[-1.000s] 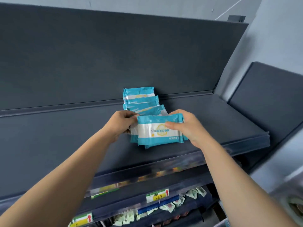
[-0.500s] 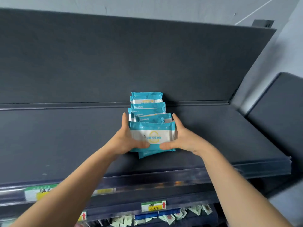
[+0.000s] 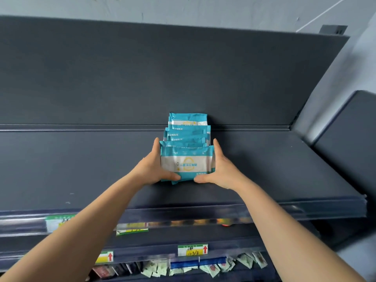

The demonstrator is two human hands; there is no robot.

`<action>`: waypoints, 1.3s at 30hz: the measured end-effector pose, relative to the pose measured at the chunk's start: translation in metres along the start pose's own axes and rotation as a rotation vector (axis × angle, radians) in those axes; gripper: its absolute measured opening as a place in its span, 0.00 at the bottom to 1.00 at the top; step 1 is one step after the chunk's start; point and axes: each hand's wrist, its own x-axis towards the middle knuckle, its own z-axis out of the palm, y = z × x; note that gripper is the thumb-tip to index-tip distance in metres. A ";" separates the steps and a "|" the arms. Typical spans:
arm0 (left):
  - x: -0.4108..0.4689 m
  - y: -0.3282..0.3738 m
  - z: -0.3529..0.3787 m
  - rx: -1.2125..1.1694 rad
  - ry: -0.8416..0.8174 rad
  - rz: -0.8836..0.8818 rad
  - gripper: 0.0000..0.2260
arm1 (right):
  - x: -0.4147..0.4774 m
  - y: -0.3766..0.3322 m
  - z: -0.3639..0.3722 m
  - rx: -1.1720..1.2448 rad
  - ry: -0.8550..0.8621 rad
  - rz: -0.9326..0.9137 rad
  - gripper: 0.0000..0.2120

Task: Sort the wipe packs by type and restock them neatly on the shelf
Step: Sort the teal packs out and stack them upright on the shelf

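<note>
The left hand (image 3: 151,169) and the right hand (image 3: 221,169) sit on either side of the front wipe pack (image 3: 186,162). Neither hand is clenched. Each has its fingers straight and pressed flat against a short side of the pack, and each thumb lies across the pack's lower front edge. The two thumb tips point toward each other but stay apart. Both forearms are bare and reach up from the bottom corners of the view.

The front pack is teal with a white band and a yellow ring. It stands on its long edge near the middle of the dark shelf (image 3: 81,165). Behind it is a row of matching packs (image 3: 188,129), set one behind another, and the last one leans against the back panel (image 3: 142,78). The row sits a little right of the shelf's centre.

A clear rail (image 3: 183,216) runs along the shelf's front edge. Below it hang price labels (image 3: 192,249) with red arrows. On the lower shelf are small sachets (image 3: 213,268) in a loose jumble. A pale wall (image 3: 203,11) rises above the unit.
</note>
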 end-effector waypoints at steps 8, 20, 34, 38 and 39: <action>-0.019 0.015 0.004 0.588 0.255 0.347 0.54 | -0.029 -0.012 0.005 -0.232 0.159 0.056 0.44; -0.047 0.033 0.015 0.902 0.019 0.784 0.27 | -0.147 -0.025 0.038 -0.638 0.520 0.393 0.26; -0.165 0.054 0.092 0.877 -0.150 1.241 0.13 | -0.357 -0.023 0.100 -0.651 0.630 0.875 0.23; -0.219 0.056 0.126 0.886 -0.219 1.339 0.13 | -0.427 -0.026 0.124 -0.622 0.652 0.975 0.23; -0.234 0.056 0.136 0.886 -0.240 1.361 0.13 | -0.445 -0.026 0.132 -0.613 0.655 1.004 0.22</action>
